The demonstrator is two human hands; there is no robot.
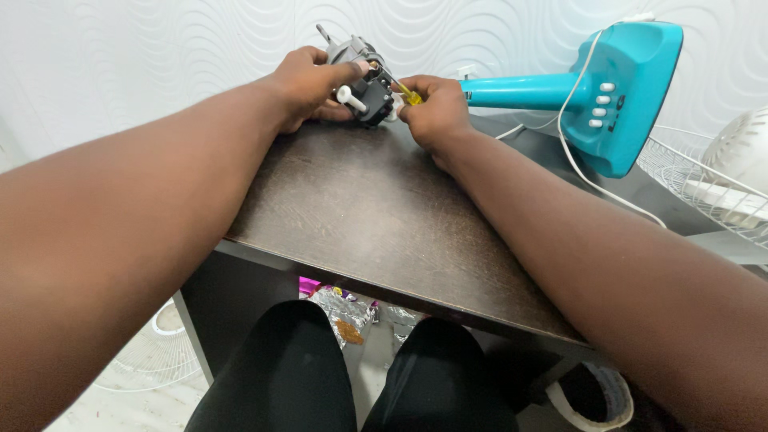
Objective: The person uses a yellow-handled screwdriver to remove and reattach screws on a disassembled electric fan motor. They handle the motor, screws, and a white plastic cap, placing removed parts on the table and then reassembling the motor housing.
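Observation:
My left hand (308, 84) grips a fan motor (362, 76), a grey and black block with a white knob and a metal shaft, at the far edge of a dark wooden table (360, 216). My right hand (436, 112) holds a small screwdriver with a yellow handle (410, 96), its tip set against the motor. Both forearms reach forward over the table top.
A teal fan stand with white buttons (608, 96) lies on its side at the right, its white cord (592, 184) trailing over the table. A white wire fan grille (712, 184) sits far right. Another grille (152, 360), foil wrappers (340, 308) and a tape roll (596, 400) lie on the floor.

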